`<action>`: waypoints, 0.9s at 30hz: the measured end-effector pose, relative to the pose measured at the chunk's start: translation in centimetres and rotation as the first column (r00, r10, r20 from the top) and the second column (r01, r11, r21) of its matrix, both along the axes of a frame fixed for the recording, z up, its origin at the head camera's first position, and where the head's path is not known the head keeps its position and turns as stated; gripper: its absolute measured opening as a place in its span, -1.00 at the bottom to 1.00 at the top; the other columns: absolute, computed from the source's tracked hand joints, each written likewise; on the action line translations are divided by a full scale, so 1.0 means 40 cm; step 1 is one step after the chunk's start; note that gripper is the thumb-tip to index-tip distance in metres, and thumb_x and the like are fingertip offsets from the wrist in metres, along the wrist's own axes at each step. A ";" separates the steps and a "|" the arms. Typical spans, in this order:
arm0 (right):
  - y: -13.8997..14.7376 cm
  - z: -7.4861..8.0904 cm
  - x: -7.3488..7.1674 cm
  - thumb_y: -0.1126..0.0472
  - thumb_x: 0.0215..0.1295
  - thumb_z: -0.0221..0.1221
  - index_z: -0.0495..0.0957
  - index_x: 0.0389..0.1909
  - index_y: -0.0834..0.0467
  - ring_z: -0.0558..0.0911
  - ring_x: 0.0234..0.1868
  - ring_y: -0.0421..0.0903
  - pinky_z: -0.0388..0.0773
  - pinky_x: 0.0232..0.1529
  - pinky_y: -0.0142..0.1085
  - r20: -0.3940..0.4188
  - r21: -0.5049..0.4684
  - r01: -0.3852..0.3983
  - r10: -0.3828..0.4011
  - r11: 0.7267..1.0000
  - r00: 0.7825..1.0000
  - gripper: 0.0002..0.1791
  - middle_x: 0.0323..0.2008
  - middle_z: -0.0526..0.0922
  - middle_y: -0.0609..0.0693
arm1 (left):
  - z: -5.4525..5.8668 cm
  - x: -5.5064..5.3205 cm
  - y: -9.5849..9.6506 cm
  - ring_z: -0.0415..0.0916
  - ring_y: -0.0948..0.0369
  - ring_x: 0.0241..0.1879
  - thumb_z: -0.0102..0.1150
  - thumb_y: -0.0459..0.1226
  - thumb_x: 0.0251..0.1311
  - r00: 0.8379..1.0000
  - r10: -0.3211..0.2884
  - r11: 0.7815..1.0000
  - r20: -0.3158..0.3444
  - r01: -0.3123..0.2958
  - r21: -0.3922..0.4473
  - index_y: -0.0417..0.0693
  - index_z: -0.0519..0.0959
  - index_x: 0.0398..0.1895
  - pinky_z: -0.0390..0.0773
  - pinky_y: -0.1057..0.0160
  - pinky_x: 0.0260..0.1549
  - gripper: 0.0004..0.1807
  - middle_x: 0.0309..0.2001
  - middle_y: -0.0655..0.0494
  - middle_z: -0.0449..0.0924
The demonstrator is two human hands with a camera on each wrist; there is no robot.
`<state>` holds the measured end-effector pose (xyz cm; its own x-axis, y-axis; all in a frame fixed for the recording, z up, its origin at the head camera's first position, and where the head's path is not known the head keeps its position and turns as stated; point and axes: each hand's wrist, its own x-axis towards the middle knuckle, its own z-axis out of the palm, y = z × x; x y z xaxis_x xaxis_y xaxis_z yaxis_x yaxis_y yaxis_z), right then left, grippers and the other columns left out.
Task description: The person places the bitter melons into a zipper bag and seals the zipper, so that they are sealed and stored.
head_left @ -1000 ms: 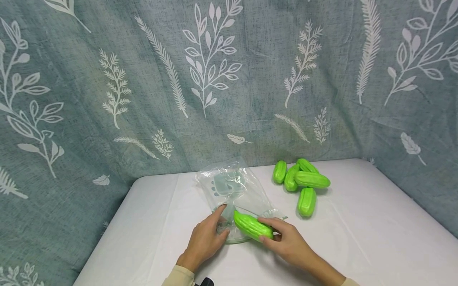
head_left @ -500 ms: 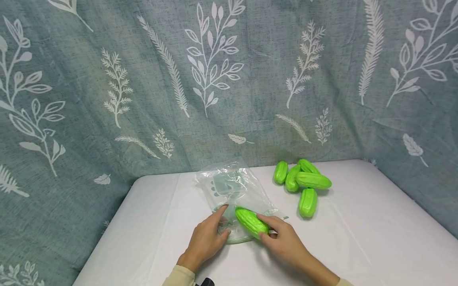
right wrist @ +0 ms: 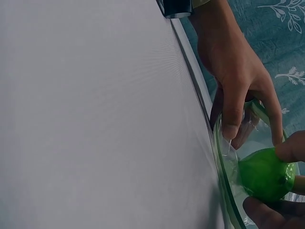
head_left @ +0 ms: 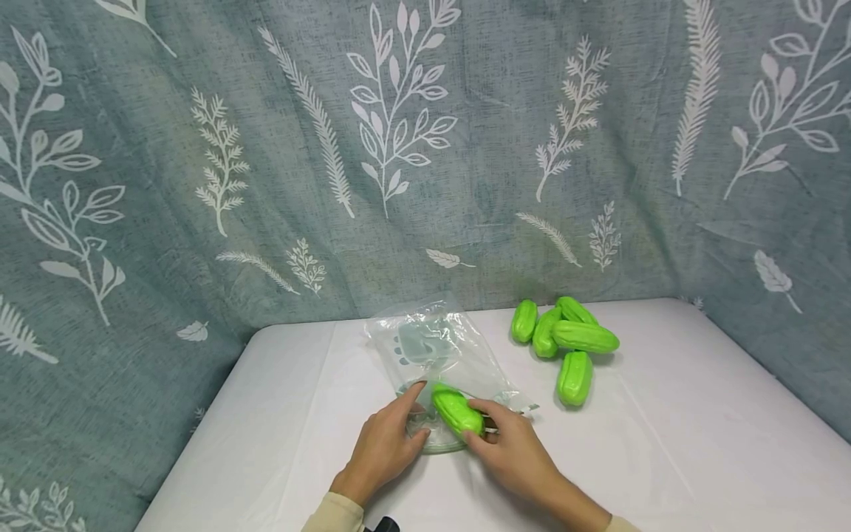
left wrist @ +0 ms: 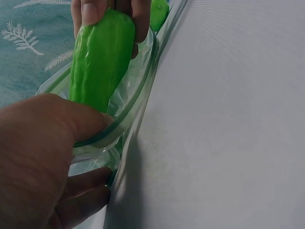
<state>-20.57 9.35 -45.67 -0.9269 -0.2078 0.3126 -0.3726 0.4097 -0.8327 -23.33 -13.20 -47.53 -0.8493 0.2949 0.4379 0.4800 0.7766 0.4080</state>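
Note:
A green, ridged bitter melon (head_left: 456, 410), smooth and shiny like a model, is held by its near end between the thumb and fingers of my right hand (head_left: 513, 452). Its far end tilts into the mouth of a clear zip-top bag (head_left: 475, 343) lying flat on the table. My left hand (head_left: 384, 445) holds the bag's green-edged rim (left wrist: 138, 98) apart. In the left wrist view, its thumb lies across the rim with other fingers below. The right wrist view shows the melon (right wrist: 266, 174) between the bag's walls; its leading end is partly hidden in the head view.
Several more bitter melons (head_left: 585, 337) lie grouped at the back right of the white-covered table (head_left: 665, 414); one melon (head_left: 575, 378) sits a little nearer. A grey-green leaf-patterned curtain (head_left: 479, 148) hangs behind and along the sides.
My right hand has moved left with the bitter melon, bringing it farther over and into the bag's mouth. My left hand stays in place at the rim.

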 end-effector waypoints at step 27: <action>-0.028 0.008 -0.036 0.31 0.13 0.36 0.60 0.13 0.25 0.66 0.03 -0.02 0.67 -0.07 -0.24 -0.114 0.166 0.111 -0.093 0.980 0.989 -0.51 0.03 0.67 0.11 | -0.002 0.001 0.000 0.65 0.17 -0.04 0.44 -0.23 0.08 1.000 -0.013 1.000 0.003 0.013 -0.010 0.04 0.30 0.47 0.63 0.08 -0.05 -0.15 -0.07 0.20 0.72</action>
<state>-22.00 8.23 -45.36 -0.9099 -0.1726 0.3772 -0.4030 0.5834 -0.7051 -23.29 -13.22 -47.63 -0.8466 0.3105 0.4322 0.4891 0.7740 0.4021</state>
